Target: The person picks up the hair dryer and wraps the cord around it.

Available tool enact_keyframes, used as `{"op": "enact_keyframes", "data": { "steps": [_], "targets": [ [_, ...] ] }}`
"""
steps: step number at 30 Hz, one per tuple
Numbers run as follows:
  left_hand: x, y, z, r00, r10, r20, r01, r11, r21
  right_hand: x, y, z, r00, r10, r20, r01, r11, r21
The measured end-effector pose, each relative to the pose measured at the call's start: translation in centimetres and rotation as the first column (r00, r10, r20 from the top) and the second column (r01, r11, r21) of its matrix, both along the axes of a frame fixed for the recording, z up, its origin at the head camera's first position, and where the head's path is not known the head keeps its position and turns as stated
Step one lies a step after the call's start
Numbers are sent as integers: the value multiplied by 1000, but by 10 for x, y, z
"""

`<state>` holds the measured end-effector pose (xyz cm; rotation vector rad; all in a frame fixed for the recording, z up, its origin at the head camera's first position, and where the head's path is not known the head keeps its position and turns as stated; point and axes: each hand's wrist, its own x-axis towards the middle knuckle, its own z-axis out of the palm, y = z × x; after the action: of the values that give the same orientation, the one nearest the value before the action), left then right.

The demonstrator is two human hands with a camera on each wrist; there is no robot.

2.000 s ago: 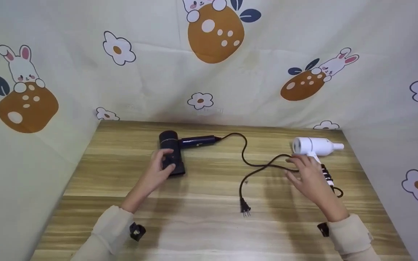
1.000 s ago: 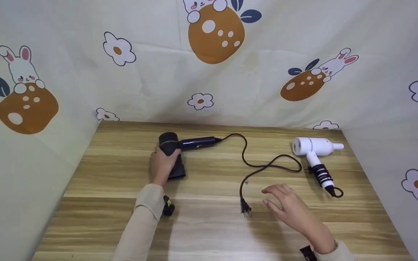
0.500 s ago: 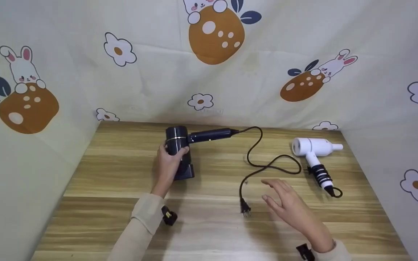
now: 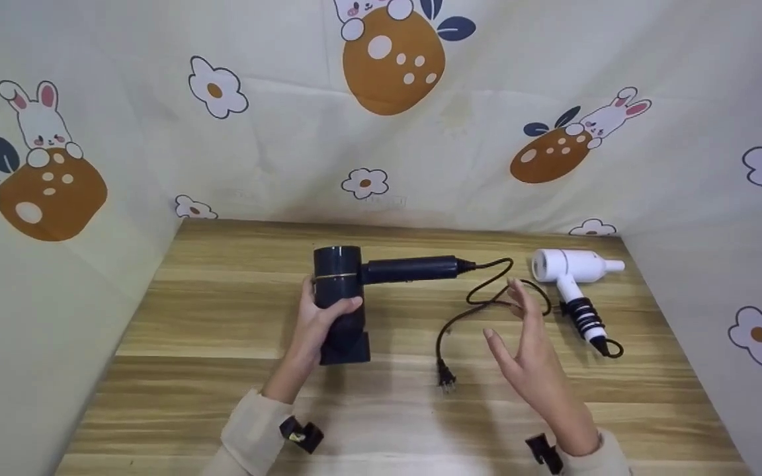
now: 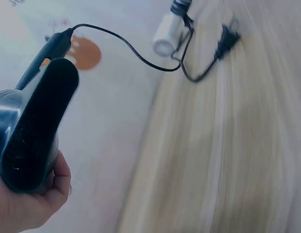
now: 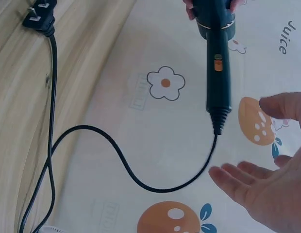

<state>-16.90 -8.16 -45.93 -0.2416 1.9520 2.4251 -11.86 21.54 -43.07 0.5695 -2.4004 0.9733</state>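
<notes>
Dark hair dryer (image 4: 342, 287): left of centre, seemingly off table (image 4: 176, 311) | left hand (image 4: 316, 318): fingers wrapped round it | right hand (image 4: 534, 363): fingers spread, empty, near cord (image 6: 160, 190) | advice: right palm under handle (image 4: 411, 269), cord slack, plug (image 4: 446, 378) undragged.

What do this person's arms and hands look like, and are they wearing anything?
The left hand and right hand are bare, without gloves. The left sleeve and right sleeve are plain cream. By the left cuff sits a small, angular black device with a yellow mark; by the right, a similar black block. No cable shows on either.
</notes>
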Motion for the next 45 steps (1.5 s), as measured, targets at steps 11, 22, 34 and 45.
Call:
{"op": "enact_keyframes", "data": {
  "steps": [11, 22, 34, 45],
  "targets": [
    [32, -1, 16, 993, -114, -2, 113, 980, 161, -14, -5, -7, 988, -151, -9, 150, 985, -91],
    [50, 15, 17, 997, -72, -23, 75, 967, 242, -17, -31, -24, 940, -44, 338, 111, 977, -181],
    [44, 18, 5, 991, -9, -130, 17, 998, 66, -5, -48, -26, 888, 222, 403, -121, 958, -261],
    [41, 1, 2, 984, -66, -168, 49, 994, -103, -3, -33, -2, 998, 39, 56, -42, 998, 56]
  ]
}}
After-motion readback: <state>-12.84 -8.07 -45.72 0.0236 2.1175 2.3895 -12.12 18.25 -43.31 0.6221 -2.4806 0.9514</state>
